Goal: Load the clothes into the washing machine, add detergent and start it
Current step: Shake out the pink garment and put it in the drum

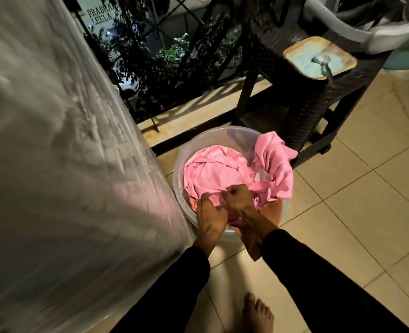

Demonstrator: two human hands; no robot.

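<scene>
A pink garment (217, 171) lies bunched in a translucent plastic tub (205, 140) on the tiled floor, with one end draped over the tub's right rim. My left hand (210, 215) and my right hand (240, 200) are side by side at the tub's near edge, both closed on the pink cloth. The washing machine (61, 164), under a clear plastic cover, fills the left side of the view. An open container of pale blue detergent powder (302, 58) with a scoop (322, 61) in it sits on a dark stool.
The dark woven stool (302, 111) stands just behind the tub at the right. A white basin (376, 37) rests on top of it. A black metal railing (174, 68) with foliage behind closes the back. My bare foot (258, 313) is on the tiles.
</scene>
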